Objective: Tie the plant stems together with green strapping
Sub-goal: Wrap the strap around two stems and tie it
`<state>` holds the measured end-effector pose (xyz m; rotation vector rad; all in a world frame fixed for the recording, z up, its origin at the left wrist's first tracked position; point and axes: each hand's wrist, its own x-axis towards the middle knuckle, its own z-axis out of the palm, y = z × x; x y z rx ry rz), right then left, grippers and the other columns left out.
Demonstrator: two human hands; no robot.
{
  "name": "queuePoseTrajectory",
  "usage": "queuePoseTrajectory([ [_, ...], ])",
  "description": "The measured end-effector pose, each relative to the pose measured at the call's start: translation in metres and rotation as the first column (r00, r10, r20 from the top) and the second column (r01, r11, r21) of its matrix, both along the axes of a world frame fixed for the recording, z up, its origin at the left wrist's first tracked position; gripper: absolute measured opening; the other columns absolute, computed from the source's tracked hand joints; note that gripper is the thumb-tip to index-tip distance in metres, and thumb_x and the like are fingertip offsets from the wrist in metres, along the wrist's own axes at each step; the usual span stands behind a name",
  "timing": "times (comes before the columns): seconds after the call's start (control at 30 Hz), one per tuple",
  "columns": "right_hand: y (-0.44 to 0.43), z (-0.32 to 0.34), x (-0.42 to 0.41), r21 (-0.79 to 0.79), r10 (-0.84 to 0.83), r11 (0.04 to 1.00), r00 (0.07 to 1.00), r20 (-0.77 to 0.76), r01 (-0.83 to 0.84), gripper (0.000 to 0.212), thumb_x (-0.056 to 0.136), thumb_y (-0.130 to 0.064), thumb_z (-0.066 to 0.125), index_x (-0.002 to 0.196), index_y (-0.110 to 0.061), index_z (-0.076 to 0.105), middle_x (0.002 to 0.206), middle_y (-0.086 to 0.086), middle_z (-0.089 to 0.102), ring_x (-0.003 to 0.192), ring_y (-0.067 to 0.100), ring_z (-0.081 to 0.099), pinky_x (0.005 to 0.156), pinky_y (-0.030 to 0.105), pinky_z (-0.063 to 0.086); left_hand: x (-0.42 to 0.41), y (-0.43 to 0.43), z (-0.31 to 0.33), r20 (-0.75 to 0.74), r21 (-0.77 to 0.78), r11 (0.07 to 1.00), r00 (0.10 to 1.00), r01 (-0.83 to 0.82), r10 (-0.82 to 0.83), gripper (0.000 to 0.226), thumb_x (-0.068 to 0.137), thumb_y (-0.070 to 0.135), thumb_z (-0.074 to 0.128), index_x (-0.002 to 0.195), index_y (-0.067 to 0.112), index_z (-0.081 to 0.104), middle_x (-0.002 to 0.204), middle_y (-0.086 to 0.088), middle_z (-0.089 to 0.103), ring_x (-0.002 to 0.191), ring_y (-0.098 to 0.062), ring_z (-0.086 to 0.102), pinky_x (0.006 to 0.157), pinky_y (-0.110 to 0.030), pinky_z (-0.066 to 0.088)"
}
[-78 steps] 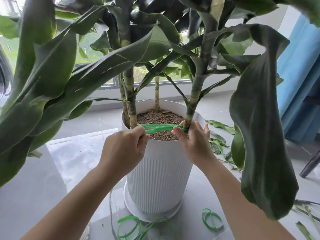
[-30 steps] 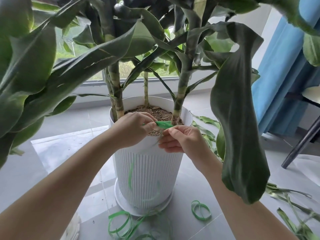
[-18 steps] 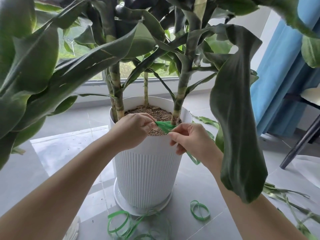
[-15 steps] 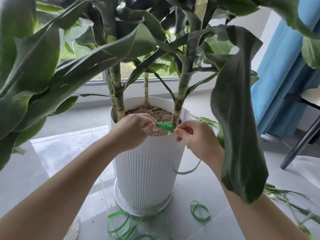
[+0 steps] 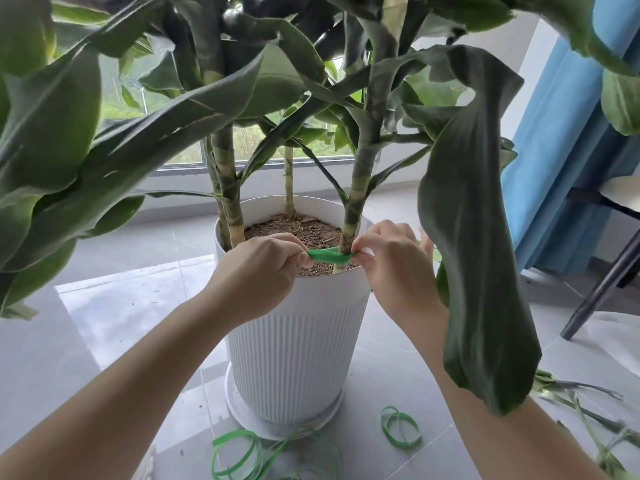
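A tall plant grows from a white ribbed pot (image 5: 294, 344). Its left stems (image 5: 231, 216), a thin back stem (image 5: 289, 188) and the right stem (image 5: 354, 209) rise from the soil. A short stretch of green strapping (image 5: 329, 255) runs in front of the right stem's base. My left hand (image 5: 258, 271) pinches the strap's left end over the pot rim. My right hand (image 5: 394, 268) pinches its right end beside the right stem. The rest of the strap behind the stems is hidden.
Coils of green strapping (image 5: 239, 457) and a small green loop (image 5: 401, 427) lie on the grey tiled floor in front of the pot. A big drooping leaf (image 5: 478, 271) hangs over my right forearm. Cut leaves (image 5: 575, 400) litter the right floor. Blue curtain (image 5: 568, 140) and a chair leg (image 5: 602, 289) stand right.
My right hand has risen from below the pot rim to the right stem's base and now pinches the strap end there. The strap is pulled short between both hands.
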<state>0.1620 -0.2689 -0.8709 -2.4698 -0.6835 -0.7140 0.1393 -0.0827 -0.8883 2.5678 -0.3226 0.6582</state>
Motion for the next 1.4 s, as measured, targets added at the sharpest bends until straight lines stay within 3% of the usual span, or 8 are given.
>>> queuePoseTrajectory([
  [0.2,0.001,-0.001,0.005,-0.139,0.083,0.988,0.99,0.117,-0.066,0.025,0.093,0.004,0.049,0.114,0.009,0.061,0.122,0.026,0.057,0.094,-0.005,0.055,0.068,-0.007,0.018,-0.003,0.001,-0.003,0.076,0.023,1.0,0.997,0.013,-0.015,0.026,0.094,0.023,0.048,0.093,0.022,0.074,0.103,0.019,0.065,0.089,-0.003,0.061,0.075,-0.027,0.05],
  [0.33,0.009,-0.013,0.012,0.065,-0.101,0.994,0.97,0.222,0.089,0.015,0.066,0.005,0.074,0.071,-0.008,0.073,0.094,0.02,0.068,0.093,0.017,0.044,0.09,-0.007,0.006,-0.003,0.003,-0.007,0.109,0.047,0.999,0.994,0.024,-0.029,0.029,0.094,0.027,0.045,0.094,0.021,0.073,0.105,0.018,0.065,0.088,-0.005,0.062,0.073,-0.032,0.052],
  [0.57,0.012,-0.024,0.023,0.243,-0.034,0.97,0.996,0.087,0.012,0.01,0.09,-0.003,0.059,0.084,-0.006,0.066,0.075,-0.003,0.051,0.059,0.005,0.041,0.057,0.009,0.037,-0.004,0.008,-0.01,0.178,-0.014,0.996,0.981,0.084,-0.08,0.034,0.091,0.033,0.041,0.094,0.022,0.073,0.111,0.019,0.062,0.079,-0.007,0.064,0.067,-0.032,0.053],
  [0.8,0.024,-0.047,0.034,0.459,0.035,0.888,0.996,-0.082,0.007,0.026,0.093,-0.012,0.04,0.087,-0.011,0.065,0.069,0.001,0.063,0.063,0.027,0.054,0.073,0.052,0.049,-0.024,0.042,-0.025,0.446,-0.273,0.961,0.892,0.05,0.08,0.025,0.09,0.02,0.041,0.077,0.01,0.061,0.076,0.005,0.06,0.061,-0.012,0.055,0.05,-0.028,0.044],
  [1.03,0.037,-0.058,0.032,0.658,0.09,0.751,0.981,-0.173,0.047,0.028,0.084,-0.023,0.03,0.084,-0.032,0.056,0.061,-0.012,0.053,0.056,0.004,0.04,0.077,0.044,0.036,0.012,0.071,-0.017,0.231,-0.537,0.837,0.936,-0.104,0.264,0.012,0.091,0.007,0.053,0.091,0.014,0.062,0.075,0.001,0.066,0.062,-0.004,0.058,0.06,-0.018,0.049],
  [1.17,0.042,-0.066,0.036,0.715,0.098,0.696,0.979,-0.18,0.061,0.038,0.082,-0.024,0.029,0.095,-0.02,0.064,0.076,-0.01,0.061,0.065,0.007,0.038,0.077,0.043,0.029,0.036,0.073,0.007,-0.033,-0.768,0.64,0.999,-0.023,-0.003,0.006,0.088,0.011,0.062,0.086,0.01,0.068,0.075,-0.007,0.07,0.066,-0.01,0.065,0.068,-0.024,0.055],
  [1.27,0.044,-0.068,0.035,0.72,0.068,0.69,0.984,-0.163,0.072,0.036,0.085,-0.023,0.03,0.096,-0.02,0.063,0.084,-0.003,0.066,0.075,0.018,0.051,0.087,0.055,0.043,0.054,0.073,0.024,-0.227,-0.867,0.498,0.878,0.015,-0.421,0.029,0.076,0.023,0.07,0.098,0.004,0.065,0.093,-0.013,0.071,0.089,-0.022,0.068,0.077,-0.027,0.057],
  [1.4,0.045,-0.072,0.038,0.733,0.067,0.677,0.986,-0.152,0.067,0.036,0.085,-0.023,0.03,0.097,-0.017,0.064,0.088,0.001,0.066,0.087,0.022,0.059,0.091,0.058,0.041,0.067,0.074,0.032,-0.452,-0.803,0.595,0.609,0.042,-0.652,0.068,0.065,0.034,0.083,0.118,-0.001,0.058,0.122,-0.018,0.063,0.115,-0.029,0.059,0.098,-0.045,0.047],
])
